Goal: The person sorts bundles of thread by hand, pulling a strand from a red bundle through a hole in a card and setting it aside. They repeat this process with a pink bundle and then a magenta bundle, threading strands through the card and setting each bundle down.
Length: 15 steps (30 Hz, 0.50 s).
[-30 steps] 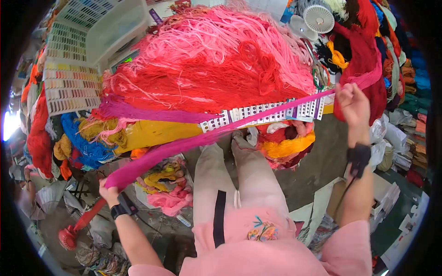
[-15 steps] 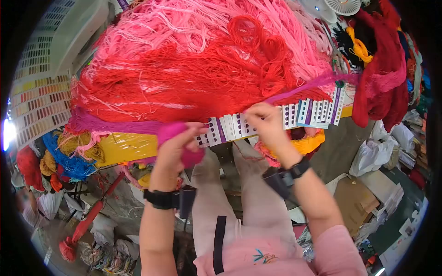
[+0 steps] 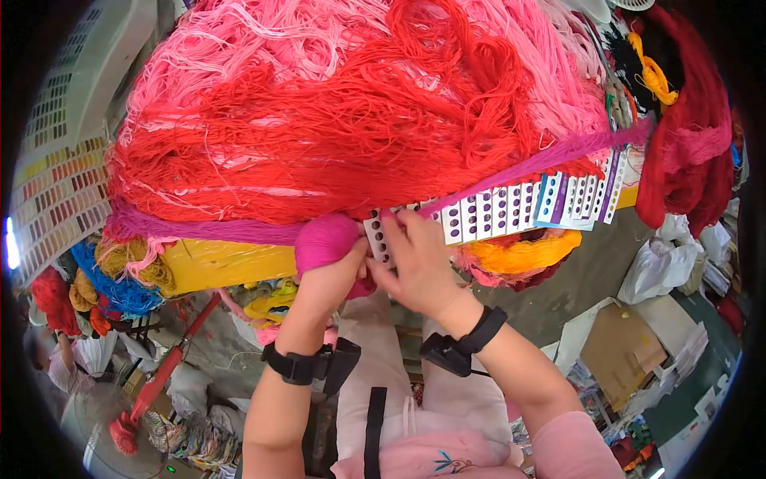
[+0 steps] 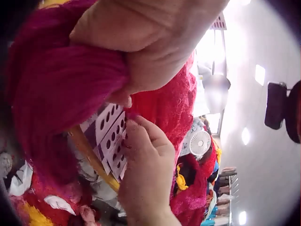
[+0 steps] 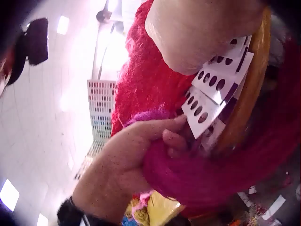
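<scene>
My left hand [image 3: 335, 263] grips a thick magenta yarn bundle [image 3: 323, 239] at the front edge of a yellow table [image 3: 223, 263]. From the left wrist view the same bundle [image 4: 51, 94] fills the left side under that hand [image 4: 141, 42]. My right hand [image 3: 395, 239] is right beside it, fingertips pinching a thin magenta strand [image 3: 542, 160] against a row of white sample cards [image 3: 519, 207] punched with holes. The strand runs up and right across the cards. In the right wrist view the left hand [image 5: 136, 155] wraps the magenta yarn [image 5: 216, 179] beside the cards [image 5: 211, 89].
A huge heap of red and pink yarn [image 3: 343, 112] covers the table behind the cards. Colour charts [image 3: 56, 191] hang at the left, with blue and yellow skeins [image 3: 120, 279] below. Dark red yarn [image 3: 686, 152] hangs at the right. Cardboard boxes [image 3: 630, 351] and bags lie on the floor.
Both hands came together from a wide stretch. The left hand rose with the magenta yarn bunched in it; the right hand moved left down to the cards beside it.
</scene>
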Available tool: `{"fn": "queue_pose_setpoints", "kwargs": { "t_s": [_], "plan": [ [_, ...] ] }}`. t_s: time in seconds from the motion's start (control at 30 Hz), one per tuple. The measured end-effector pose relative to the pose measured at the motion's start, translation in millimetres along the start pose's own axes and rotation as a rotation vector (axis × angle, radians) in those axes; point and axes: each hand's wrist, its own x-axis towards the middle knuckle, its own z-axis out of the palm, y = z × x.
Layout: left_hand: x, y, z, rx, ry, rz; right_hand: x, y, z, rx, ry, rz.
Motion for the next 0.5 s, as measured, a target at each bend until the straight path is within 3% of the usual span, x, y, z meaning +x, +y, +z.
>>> {"fn": "queue_pose_setpoints", "kwargs": {
  "t_s": [0.1, 0.2, 0.27, 0.33, 0.4, 0.43, 0.5],
  "plan": [
    [-1.0, 1.9, 6.9, -0.238, -0.020, -0.055, -1.3, -2.3, -3.6, -0.007, -0.058, -0.030],
    [3.7, -9.5, 8.1, -0.235, -0.023, -0.070, 3.8, 3.6, -7.9, 0.110, -0.070, -0.034],
    [7.0, -10.7, 11.0, -0.180, -0.019, -0.036, 9.2, 5.3, -8.5, 0.334, -0.049, 0.064],
    [5.5, -8.9, 6.6, -0.127, -0.011, -0.006, 10.6, 3.6, -12.2, 0.297, -0.073, 0.137],
    [-2.0, 2.8, -10.5, -0.227, 0.010, 0.006, 9.5, 5.6, -12.8, 0.312, -0.057, 0.160],
    [-3.9, 7.5, -20.2, -0.412, 0.049, -0.074, 8.6, 6.0, -11.2, 0.309, -0.026, 0.149],
    [-5.2, 12.1, -19.2, -0.307, 0.054, -0.088, 5.9, 6.2, -5.7, 0.309, -0.003, 0.137]
  ]
}}
